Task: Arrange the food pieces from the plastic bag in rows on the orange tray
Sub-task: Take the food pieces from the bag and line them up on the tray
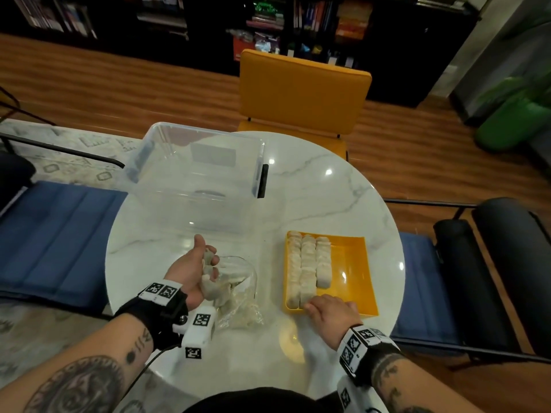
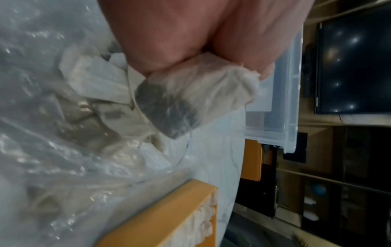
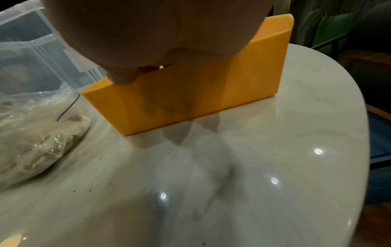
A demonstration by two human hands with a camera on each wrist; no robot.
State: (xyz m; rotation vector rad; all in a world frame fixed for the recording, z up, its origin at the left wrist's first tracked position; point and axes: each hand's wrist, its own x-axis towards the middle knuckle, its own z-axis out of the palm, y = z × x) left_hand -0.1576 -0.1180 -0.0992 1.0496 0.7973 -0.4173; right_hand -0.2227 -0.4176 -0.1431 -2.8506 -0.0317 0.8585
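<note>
**Third row nearly done, next piece in hand**

Forearms frame the counter (image 1: 343, 198), each wrist strapped with a tagged camera. Left hand (image 1: 193, 272) is curled around a pale food piece (image 2: 196, 93) at the mouth of the bag (image 1: 238, 296), which lies slumped on the counter with more pieces inside. Right hand (image 1: 331, 311) rests on the near edge of the tray (image 1: 354, 263), fingers bent over the rim by the end of the middle row; whether they pinch a piece or only steady the tray, I cannot tell. Three rows (image 1: 308, 266) lie packed against the tray's left side, the right half bare.

Judging by this, the piece should go down at the near end of the third row, which looks shorter, pressed snug to its neighbours, long side in line with them. Keeping the right hand on the tray would stop it sliding. A clear bin (image 1: 196, 174) stands behind the bag.
</note>
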